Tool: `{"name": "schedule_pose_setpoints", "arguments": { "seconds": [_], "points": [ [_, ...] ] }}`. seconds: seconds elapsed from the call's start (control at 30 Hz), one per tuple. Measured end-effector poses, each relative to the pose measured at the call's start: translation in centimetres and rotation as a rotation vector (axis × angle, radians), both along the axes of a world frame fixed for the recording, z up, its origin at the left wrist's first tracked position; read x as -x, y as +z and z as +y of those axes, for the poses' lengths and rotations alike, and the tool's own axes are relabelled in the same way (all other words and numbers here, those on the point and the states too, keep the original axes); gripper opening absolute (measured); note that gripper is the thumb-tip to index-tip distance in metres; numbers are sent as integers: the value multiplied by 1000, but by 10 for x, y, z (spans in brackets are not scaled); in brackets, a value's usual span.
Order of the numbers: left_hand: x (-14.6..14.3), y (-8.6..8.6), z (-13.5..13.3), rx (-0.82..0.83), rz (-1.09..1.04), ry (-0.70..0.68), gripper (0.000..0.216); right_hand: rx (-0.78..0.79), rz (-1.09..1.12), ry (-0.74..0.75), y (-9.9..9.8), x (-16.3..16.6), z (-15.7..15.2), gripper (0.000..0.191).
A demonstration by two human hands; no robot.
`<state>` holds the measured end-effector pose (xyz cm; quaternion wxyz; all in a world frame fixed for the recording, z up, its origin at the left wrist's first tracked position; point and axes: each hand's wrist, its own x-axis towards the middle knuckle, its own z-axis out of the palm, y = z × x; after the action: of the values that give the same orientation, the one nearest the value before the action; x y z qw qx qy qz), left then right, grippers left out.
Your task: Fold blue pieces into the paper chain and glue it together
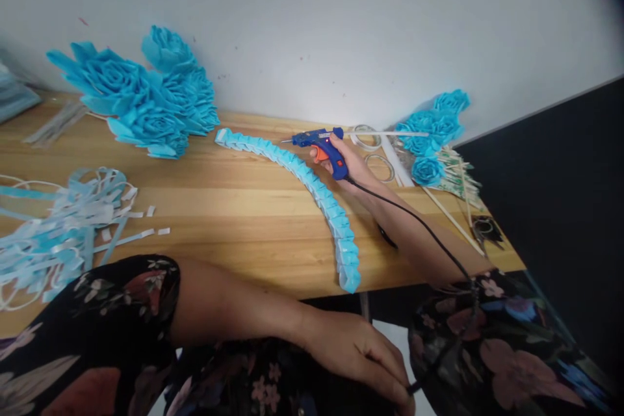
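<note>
My right hand (351, 162) is wrapped around the handle of a blue hot glue gun (319, 138) with an orange trigger. Its nozzle points left, and a white glue stick (385, 134) juts from its back. Just below lies a long curved strip of folded light-blue ribbon (312, 182), reaching towards the table's front edge. My left hand (361, 351) is low over my lap, below that edge, its fingers closed around the black cord (429, 370) of the glue gun. Part of its grip is hidden.
Blue ribbon roses (146, 91) stand at the back left of the wooden table (219, 208); more roses (433, 130) lie at the right beside thin sticks (458, 175) and tape rolls (365, 136). Tangled ribbon strips (73, 227) cover the left. A wall (292, 32) rises behind.
</note>
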<state>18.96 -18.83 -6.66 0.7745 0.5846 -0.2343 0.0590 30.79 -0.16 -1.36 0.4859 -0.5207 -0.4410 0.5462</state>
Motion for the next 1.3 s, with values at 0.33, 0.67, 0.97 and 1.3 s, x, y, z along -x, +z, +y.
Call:
{"name": "schedule_pose_setpoints", "arguments": {
  "seconds": [0.33, 0.67, 0.97, 1.3],
  "points": [
    [-13, -14, -9, 27, 70, -17, 21, -46, -100, 66, -8, 24, 17, 54],
    [-30, -20, -10, 30, 269, -49, 12, -72, -68, 72, -13, 29, 30, 55],
    [-31, -33, -13, 47, 220, -43, 20, -110, -97, 93, -17, 31, 30, 48],
    [-23, -23, -13, 54, 291, -42, 19, -122, -119, 84, -17, 32, 30, 48]
  ]
}}
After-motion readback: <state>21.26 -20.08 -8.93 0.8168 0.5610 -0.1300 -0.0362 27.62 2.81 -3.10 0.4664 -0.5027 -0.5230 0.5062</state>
